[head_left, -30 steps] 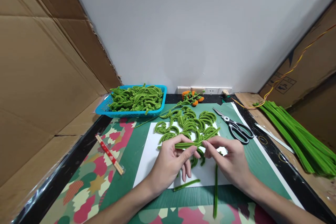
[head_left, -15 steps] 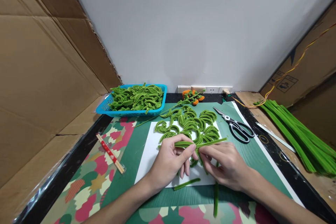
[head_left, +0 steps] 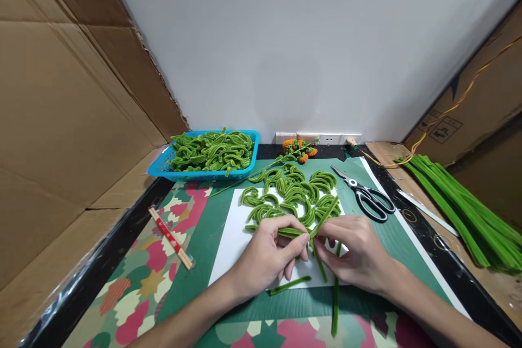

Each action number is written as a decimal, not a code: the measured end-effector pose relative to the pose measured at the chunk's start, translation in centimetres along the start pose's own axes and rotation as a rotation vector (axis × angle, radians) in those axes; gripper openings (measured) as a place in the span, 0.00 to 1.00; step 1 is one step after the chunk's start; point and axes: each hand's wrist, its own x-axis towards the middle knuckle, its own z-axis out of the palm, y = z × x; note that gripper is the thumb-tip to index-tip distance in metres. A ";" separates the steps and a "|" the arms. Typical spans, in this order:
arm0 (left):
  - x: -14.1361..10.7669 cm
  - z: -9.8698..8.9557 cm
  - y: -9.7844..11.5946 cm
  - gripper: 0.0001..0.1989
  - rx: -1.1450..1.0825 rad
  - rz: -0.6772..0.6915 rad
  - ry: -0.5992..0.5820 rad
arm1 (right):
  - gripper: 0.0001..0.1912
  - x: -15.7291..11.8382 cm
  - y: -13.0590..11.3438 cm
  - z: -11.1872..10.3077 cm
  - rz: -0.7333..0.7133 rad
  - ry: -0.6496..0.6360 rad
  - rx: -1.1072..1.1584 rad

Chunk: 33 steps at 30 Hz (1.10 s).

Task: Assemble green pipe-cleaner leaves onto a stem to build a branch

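Green fuzzy pipe cleaners (head_left: 326,215) meet between my two hands, over a white sheet of paper (head_left: 230,239). My left hand (head_left: 267,250) pinches them with thumb and index finger. From the other side, the fingertips of my right hand (head_left: 353,244) close on the same joint; one strand points up and away, another hangs down. Behind my hands lies a spread of curled green pipe cleaner pieces (head_left: 296,196). A short straight piece (head_left: 290,285) rests on the paper's near edge, and a longer one (head_left: 335,310) lies below my right hand.
A blue basket (head_left: 196,176) of bent green pieces stands back left. Orange flowers on a stem (head_left: 302,152) lie by the wall. Scissors (head_left: 369,198) and a bundle of straight pipe cleaners (head_left: 460,212) are at right. Wrapped chopsticks (head_left: 171,236) lie left.
The strand between my hands has swung from nearly level to pointing up and away. My hands have shifted slightly, still pinching at the joint.
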 end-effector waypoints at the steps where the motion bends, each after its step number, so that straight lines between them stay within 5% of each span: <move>1: -0.1 0.0 0.0 0.16 0.044 -0.005 -0.009 | 0.10 0.0 -0.1 0.0 0.027 -0.027 0.026; 6: -0.6 0.3 0.1 0.15 0.139 0.008 -0.025 | 0.12 -0.1 -0.8 0.0 0.121 -0.116 0.087; 15: -0.3 0.5 0.1 0.14 0.066 0.031 0.002 | 0.09 -0.1 -0.9 -0.1 0.110 -0.070 0.065; 23: -0.5 0.4 0.0 0.11 0.376 0.196 0.084 | 0.11 -0.3 -1.7 0.4 0.147 -0.034 0.033; 33: 0.1 0.0 0.2 0.15 -0.039 0.046 0.030 | 0.06 -0.3 0.3 -0.6 -0.161 0.176 -0.176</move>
